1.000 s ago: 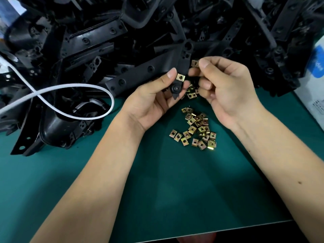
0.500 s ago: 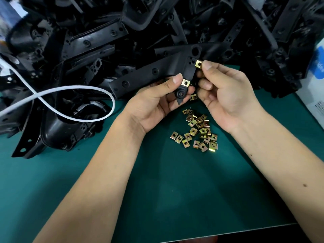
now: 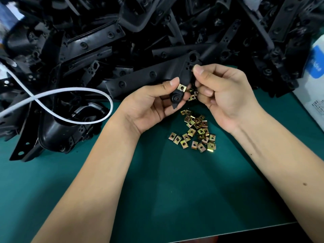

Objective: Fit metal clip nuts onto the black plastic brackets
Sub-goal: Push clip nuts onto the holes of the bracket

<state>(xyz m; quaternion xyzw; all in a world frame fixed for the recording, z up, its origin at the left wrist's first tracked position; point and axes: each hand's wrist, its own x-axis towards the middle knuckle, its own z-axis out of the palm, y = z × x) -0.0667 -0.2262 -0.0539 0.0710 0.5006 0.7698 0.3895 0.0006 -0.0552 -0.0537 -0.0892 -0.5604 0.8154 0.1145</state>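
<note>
The left hand [image 3: 149, 106] grips the lower end of a long black plastic bracket [image 3: 154, 76], thumb curled beside a brass-coloured clip nut [image 3: 181, 87] already seated on the bracket's tab, while the right hand [image 3: 222, 92] pinches the bracket's upper tab between thumb and curled forefinger, hiding whatever lies under the fingertips. A loose heap of clip nuts [image 3: 196, 130] lies on the green mat [image 3: 175, 199] just below both hands, and a pile of black brackets [image 3: 122, 32] fills the far side, with a white cable [image 3: 73, 106] looping over its left part.

Dark green table mat [image 3: 175, 199]
</note>
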